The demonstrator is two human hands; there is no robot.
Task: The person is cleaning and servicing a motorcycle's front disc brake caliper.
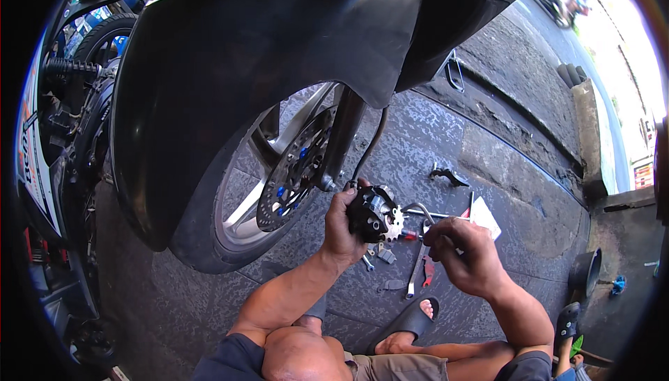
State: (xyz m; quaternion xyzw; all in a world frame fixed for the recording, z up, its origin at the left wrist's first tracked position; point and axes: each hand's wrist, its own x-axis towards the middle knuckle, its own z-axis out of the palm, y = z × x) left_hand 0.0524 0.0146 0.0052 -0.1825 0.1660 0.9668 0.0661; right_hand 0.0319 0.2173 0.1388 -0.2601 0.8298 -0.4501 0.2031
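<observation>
My left hand (341, 226) is wrapped round a black brake caliper (367, 212), holding it up off the floor beside the front wheel. A dark brake hose (373, 142) runs from the caliper up behind the fairing. On the caliper's right side shows a silver piece with a toothed edge (394, 224). My right hand (465, 255) is closed, thumb and fingers pinched on a bent metal rod (417, 207) that reaches toward the caliper. Whether the rod's tip touches the caliper, I cannot tell. Left of the caliper is the drilled brake disc (296, 172) with blue bolts.
On the floor lie a wrench (417, 271), a red flat part (428, 271), brake pads (385, 254), a black bracket (448, 175) and a white sheet (486, 218). The motorcycle's black fairing (265, 46) overhangs the tyre (202, 245). Another motorcycle (77, 130) stands at left.
</observation>
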